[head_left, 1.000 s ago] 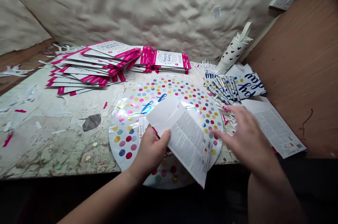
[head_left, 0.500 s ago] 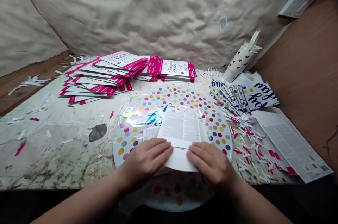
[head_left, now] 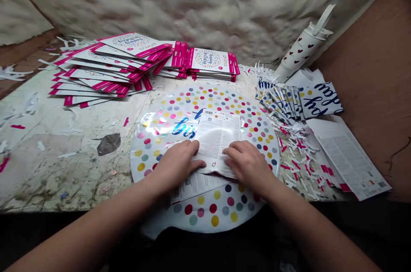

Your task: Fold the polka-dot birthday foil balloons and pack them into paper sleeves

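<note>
A folded card packet (head_left: 218,135), grey-white with small print, lies in front of me between my hands. My left hand (head_left: 180,158) grips its left edge, thumb near the lower corner. On the opposite edge my right hand (head_left: 248,163) has its fingers curled over the card; part of its grip is hidden. Beneath is a second printed card (head_left: 199,187), partly covered. Both cards rest on a large round foil balloon (head_left: 212,208), flat, white with coloured dots and blue lettering. Its near edge hangs over the table's front.
Pink-and-white packets (head_left: 105,66) are piled at the back left, with a neater stack (head_left: 212,64) beside them. To the right are folded dotted foil balloons (head_left: 289,101), a heart-patterned tumbler (head_left: 300,54), paper scraps (head_left: 302,152) and opened card packets (head_left: 353,161).
The white flap at the packet's near end has been folded down, and a printed panel shows there now. Both hands have shifted along the edges. The camera view has tilted downward.
</note>
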A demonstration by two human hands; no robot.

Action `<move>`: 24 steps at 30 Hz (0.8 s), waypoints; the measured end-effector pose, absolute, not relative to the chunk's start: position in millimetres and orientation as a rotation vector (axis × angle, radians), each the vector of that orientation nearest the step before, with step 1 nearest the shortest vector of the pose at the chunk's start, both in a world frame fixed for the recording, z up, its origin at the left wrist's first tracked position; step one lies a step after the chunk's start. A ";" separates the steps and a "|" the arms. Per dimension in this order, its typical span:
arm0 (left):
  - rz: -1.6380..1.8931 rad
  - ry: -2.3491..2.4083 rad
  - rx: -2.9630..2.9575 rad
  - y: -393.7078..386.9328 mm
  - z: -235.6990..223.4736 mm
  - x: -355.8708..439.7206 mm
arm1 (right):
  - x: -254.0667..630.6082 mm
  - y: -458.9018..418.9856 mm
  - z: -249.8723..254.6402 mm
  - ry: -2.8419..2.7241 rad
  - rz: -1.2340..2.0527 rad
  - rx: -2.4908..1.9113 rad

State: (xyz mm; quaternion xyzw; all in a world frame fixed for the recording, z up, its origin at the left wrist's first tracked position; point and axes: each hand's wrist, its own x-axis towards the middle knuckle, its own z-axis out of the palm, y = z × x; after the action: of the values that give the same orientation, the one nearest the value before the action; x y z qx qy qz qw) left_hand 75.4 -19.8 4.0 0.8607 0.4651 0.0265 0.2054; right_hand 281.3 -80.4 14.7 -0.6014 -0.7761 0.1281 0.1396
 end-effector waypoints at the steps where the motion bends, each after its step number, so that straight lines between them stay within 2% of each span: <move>1: 0.081 1.268 2.408 -19.1 4.0 74.7 | 280.4 -80.9 15.0 -2.265 0.386 -1.699; 5: 0.276 0.946 2.546 -28.4 3.6 71.1 | 275.7 -90.6 7.1 -2.320 0.513 -1.624; 9: 0.246 0.694 2.579 -44.2 -0.7 73.7 | 271.1 -103.2 -5.3 -2.467 0.391 -1.473; 12: 0.229 0.801 2.571 -51.9 -4.5 80.4 | 269.3 -105.5 -7.4 -2.413 0.442 -1.466; 16: 0.208 1.104 2.439 -51.2 -2.1 90.8 | 269.8 -96.6 -2.3 -2.175 0.606 -1.676; 20: 0.205 1.311 2.452 -35.4 2.3 83.3 | 273.2 -91.5 0.5 -2.322 0.287 -1.713; 24: 0.426 1.425 2.283 -29.3 11.8 59.6 | 272.9 -95.6 -0.3 -2.642 0.243 -1.549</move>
State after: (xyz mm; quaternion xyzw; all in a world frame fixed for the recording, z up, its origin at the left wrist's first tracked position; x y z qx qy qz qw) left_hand 59.6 -29.3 11.8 0.8198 0.5117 0.1530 0.2066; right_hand 272.9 -95.6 -0.3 -0.5039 -0.8595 0.0790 0.0346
